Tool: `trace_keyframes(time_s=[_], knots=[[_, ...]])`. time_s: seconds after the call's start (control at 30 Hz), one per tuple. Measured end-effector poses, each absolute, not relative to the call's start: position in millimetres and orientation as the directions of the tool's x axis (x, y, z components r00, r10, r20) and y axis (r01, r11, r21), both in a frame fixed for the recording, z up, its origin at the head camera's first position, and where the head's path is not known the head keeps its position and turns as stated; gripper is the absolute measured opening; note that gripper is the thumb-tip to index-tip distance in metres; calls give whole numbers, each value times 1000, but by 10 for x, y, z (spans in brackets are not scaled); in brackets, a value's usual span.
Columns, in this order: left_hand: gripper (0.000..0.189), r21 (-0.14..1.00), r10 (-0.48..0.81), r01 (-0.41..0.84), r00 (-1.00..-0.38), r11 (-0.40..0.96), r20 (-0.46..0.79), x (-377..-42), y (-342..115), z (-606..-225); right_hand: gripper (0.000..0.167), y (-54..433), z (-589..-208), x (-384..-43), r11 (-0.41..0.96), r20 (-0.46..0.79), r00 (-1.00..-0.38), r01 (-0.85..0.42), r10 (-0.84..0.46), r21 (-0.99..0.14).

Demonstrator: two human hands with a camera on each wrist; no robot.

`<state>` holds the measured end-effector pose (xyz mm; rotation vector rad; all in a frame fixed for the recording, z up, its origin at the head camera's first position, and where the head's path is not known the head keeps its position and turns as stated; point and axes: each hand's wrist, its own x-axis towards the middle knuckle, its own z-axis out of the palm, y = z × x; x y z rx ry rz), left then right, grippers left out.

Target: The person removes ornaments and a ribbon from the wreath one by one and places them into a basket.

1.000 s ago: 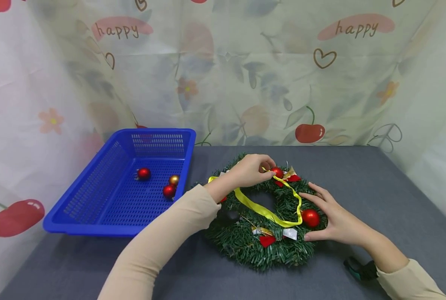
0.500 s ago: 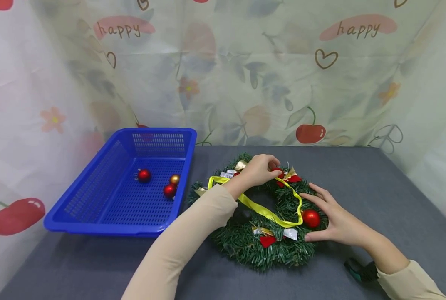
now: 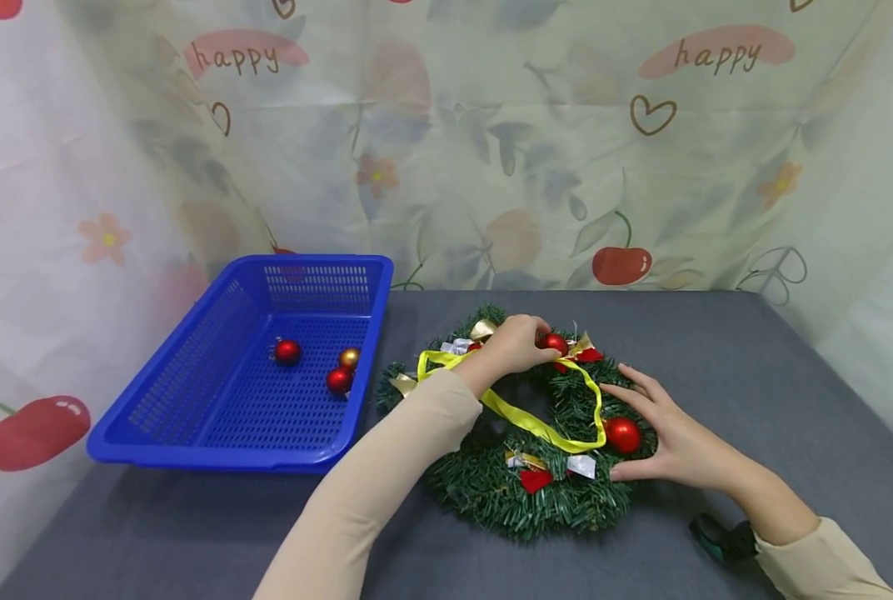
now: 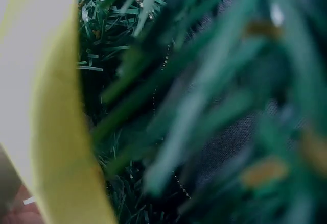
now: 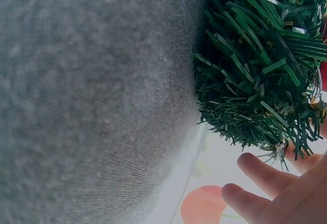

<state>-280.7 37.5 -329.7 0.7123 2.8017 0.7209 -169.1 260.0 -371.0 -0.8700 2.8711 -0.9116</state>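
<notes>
A green Christmas wreath (image 3: 529,508) lies on the grey table, with a yellow ribbon (image 3: 532,427) looped over its middle. At the wreath's far side my left hand (image 3: 514,345) reaches across the ribbon and pinches a red ornament ball (image 3: 555,343) between thumb and fingers. My right hand (image 3: 664,437) rests with spread, straight fingers against the wreath's right edge, around a second red ball (image 3: 622,435). In the right wrist view, fingertips (image 5: 250,163) lie beside the green needles. The left wrist view holds only blurred needles and close-up ribbon (image 4: 66,112).
To the left stands a blue plastic basket (image 3: 222,458) holding red balls (image 3: 287,352) and a gold ball (image 3: 349,359). Gold, silver and red bows (image 3: 535,481) decorate the wreath. A patterned curtain (image 3: 454,167) hangs behind the table (image 3: 686,342).
My left hand and forearm have shifted right, from the ribbon beside the far red ball onto that ball. My right hand stays at the wreath's edge.
</notes>
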Motion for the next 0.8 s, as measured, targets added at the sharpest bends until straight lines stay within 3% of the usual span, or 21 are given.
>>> trace_keyframes(time_s=[0.27, 0.8], knots=[[43, 426, 482, 417, -875, 803, -53, -2817, 407, -3313, 91, 2602, -3723, -1699, 679, 164, -843, -514, -512, -524], [39, 432, 449, 387, -893, 814, -46, -2797, 248, -3176, 92, 2603, -3741, -1695, 687, 177, -845, -517, -505, -510]])
